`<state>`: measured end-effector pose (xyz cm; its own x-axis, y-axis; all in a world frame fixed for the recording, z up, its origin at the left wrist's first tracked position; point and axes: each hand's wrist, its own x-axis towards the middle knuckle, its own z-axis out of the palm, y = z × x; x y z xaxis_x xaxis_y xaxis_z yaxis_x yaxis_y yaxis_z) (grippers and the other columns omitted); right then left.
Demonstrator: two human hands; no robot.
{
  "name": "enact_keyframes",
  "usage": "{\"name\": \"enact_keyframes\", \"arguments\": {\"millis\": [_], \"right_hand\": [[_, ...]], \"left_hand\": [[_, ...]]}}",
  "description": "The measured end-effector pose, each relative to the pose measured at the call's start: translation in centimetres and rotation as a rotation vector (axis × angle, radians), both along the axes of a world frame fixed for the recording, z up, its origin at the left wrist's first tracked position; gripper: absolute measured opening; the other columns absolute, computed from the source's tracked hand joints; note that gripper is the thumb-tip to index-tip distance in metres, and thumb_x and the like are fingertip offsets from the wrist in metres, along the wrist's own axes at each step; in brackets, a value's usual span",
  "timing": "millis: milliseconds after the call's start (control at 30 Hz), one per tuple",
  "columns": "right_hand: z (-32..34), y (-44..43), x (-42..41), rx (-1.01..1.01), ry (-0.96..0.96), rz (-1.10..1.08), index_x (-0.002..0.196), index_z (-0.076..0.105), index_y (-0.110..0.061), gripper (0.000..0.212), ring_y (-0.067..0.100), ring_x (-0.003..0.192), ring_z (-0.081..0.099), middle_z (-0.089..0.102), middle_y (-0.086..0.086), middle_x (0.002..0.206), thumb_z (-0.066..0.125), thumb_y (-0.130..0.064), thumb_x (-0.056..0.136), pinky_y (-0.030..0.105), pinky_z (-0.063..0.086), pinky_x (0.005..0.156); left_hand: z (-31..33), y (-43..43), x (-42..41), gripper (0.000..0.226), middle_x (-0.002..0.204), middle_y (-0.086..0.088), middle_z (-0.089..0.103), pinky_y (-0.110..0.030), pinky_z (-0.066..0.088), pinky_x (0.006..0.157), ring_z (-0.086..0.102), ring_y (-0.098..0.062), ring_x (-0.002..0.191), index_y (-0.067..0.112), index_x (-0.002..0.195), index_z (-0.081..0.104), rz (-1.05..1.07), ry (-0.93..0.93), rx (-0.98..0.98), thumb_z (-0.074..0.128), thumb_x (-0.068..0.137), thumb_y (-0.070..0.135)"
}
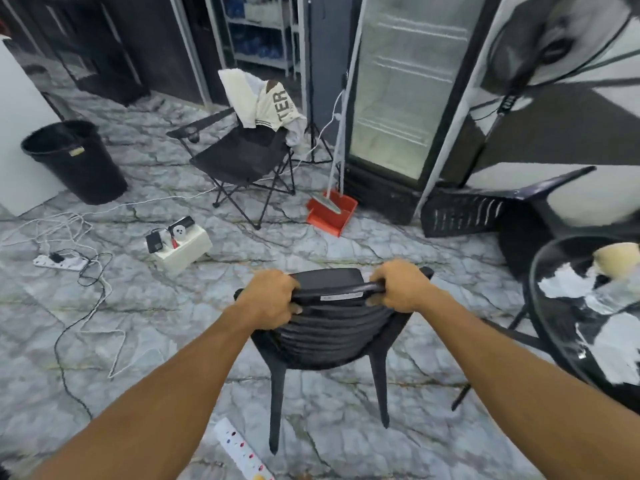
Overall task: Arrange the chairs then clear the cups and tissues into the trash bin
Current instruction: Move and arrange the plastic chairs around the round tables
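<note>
A black plastic chair (329, 327) is being held by its top rail in the lower middle of the view, standing on the marble floor (173, 306). The left hand (272, 297) is closed around the left end of the rail, and the right hand (398, 287) is closed around the right end. A second black chair (485, 209) is lying tipped over beside the round glass table (540, 323), where what are probably tissues (568, 282) are lying. The black trash bin (74, 161) is standing far left.
</note>
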<state>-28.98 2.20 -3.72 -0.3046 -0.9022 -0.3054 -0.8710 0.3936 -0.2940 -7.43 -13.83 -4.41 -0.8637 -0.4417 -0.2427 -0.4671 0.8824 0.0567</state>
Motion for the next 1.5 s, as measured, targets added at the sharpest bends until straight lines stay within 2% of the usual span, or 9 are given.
{"name": "enact_keyframes", "arguments": {"millis": [167, 300, 500, 700, 900, 1033, 1200, 1333, 1500], "right_hand": [[1.7, 7.8, -2.6, -0.119, 0.017, -0.016, 0.073, 0.057, -0.03, 0.026, 0.024, 0.078, 0.056, 0.052, -0.006, 0.069, 0.081, -0.038, 0.076, 0.031, 0.034, 0.063], [3.7, 17.3, -3.6, -0.199, 0.023, -0.051, 0.103, 0.069, -0.025, 0.03, 0.025, 0.088, 0.058, 0.066, 0.0, 0.086, 0.078, -0.041, 0.08, 0.036, 0.045, 0.07], [4.7, 31.0, -4.7, -0.249, 0.031, -0.12, 0.093, 0.067, -0.02, 0.031, 0.025, 0.086, 0.056, 0.062, 0.0, 0.082, 0.079, -0.043, 0.077, 0.038, 0.048, 0.076], [5.6, 42.6, -3.2, -0.248, 0.092, -0.232, 0.091, 0.066, -0.019, 0.033, 0.025, 0.077, 0.055, 0.05, -0.005, 0.067, 0.08, -0.044, 0.076, 0.032, 0.04, 0.066], [5.1, 53.5, 0.3, -0.162, 0.184, -0.371, 0.096, 0.063, -0.023, 0.032, 0.019, 0.074, 0.047, 0.053, -0.003, 0.075, 0.075, -0.047, 0.08, 0.031, 0.037, 0.066], [3.3, 60.0, 3.6, -0.111, 0.251, -0.436, 0.087, 0.054, -0.023, 0.029, 0.023, 0.076, 0.058, 0.064, 0.001, 0.079, 0.073, -0.045, 0.083, 0.034, 0.044, 0.066], [0.7, 65.7, 6.4, -0.142, 0.356, -0.447, 0.091, 0.058, -0.014, 0.027, 0.03, 0.071, 0.059, 0.065, 0.006, 0.079, 0.071, -0.037, 0.086, 0.034, 0.037, 0.058], [-2.3, 68.9, 7.4, -0.202, 0.432, -0.465, 0.078, 0.052, -0.015, 0.033, 0.028, 0.057, 0.058, 0.06, 0.002, 0.068, 0.082, -0.029, 0.072, 0.029, 0.033, 0.048], [-7.4, 71.7, 8.8, -0.189, 0.358, -0.548, 0.068, 0.053, -0.013, 0.035, 0.026, 0.045, 0.053, 0.056, 0.002, 0.055, 0.083, -0.006, 0.051, 0.022, 0.03, 0.044]], "left_hand": [[2.8, 6.6, -2.4, 0.026, 0.085, -0.001, 0.065, -0.034, 0.047, 0.072, 0.062, -0.025, 0.089, 0.02, 0.1, 0.063, -0.068, 0.109, -0.071, 0.068, 0.086, 0.041], [6.1, 13.8, -5.1, 0.025, 0.077, 0.004, 0.059, -0.036, 0.051, 0.071, 0.06, -0.024, 0.083, 0.022, 0.094, 0.063, -0.136, 0.139, -0.079, 0.072, 0.082, 0.041], [7.7, 25.5, -7.6, 0.021, 0.071, 0.01, 0.05, -0.032, 0.034, 0.065, 0.06, -0.022, 0.085, 0.025, 0.088, 0.064, -0.245, 0.191, -0.103, 0.075, 0.079, 0.041], [7.3, 35.0, -9.2, 0.026, 0.089, 0.003, 0.069, -0.029, 0.034, 0.067, 0.063, -0.022, 0.091, 0.025, 0.098, 0.068, -0.376, 0.189, -0.091, 0.075, 0.08, 0.043], [4.7, 43.1, -9.7, 0.027, 0.09, 0.003, 0.071, -0.033, 0.045, 0.072, 0.065, -0.023, 0.09, 0.027, 0.099, 0.065, -0.529, 0.248, -0.002, 0.073, 0.079, 0.045], [2.3, 48.4, -8.5, 0.024, 0.087, 0.001, 0.069, -0.033, 0.036, 0.064, 0.063, -0.024, 0.084, 0.022, 0.094, 0.059, -0.675, 0.331, 0.03, 0.069, 0.085, 0.042], [-0.9, 52.8, -7.4, 0.034, 0.061, 0.002, 0.059, -0.027, 0.027, 0.045, 0.05, -0.021, 0.048, 0.017, 0.084, 0.056, -0.811, 0.493, 0.009, 0.083, 0.072, 0.033], [-3.7, 55.5, -6.7, 0.042, 0.054, 0.007, 0.053, -0.024, 0.02, 0.041, 0.05, -0.017, 0.041, 0.02, 0.076, 0.055, -0.845, 0.446, -0.011, 0.091, 0.057, 0.031], [-8.3, 60.4, -5.9, 0.037, 0.051, 0.005, 0.051, -0.025, 0.026, 0.041, 0.051, -0.019, 0.042, 0.02, 0.068, 0.056, -0.785, 0.38, 0.047, 0.088, 0.049, 0.018]]}}
